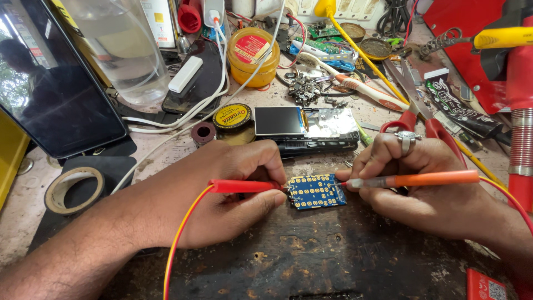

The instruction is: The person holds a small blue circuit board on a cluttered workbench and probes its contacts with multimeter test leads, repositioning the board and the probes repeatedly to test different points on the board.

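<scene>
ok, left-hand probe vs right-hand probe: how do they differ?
The left hand pinches the red probe, whose tip is hidden at the left edge of the blue circuit board. The right hand holds the orange probe, longer in view, with a clear front section and a thin bare tip at the board's right edge. Both lie near level, pointing inward, and trail yellow-red leads.

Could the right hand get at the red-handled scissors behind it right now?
Probably yes. The red-handled scissors lie just beyond the right hand with nothing between them, but that hand is holding an orange probe against the blue circuit board, so its fingers are occupied.
</scene>
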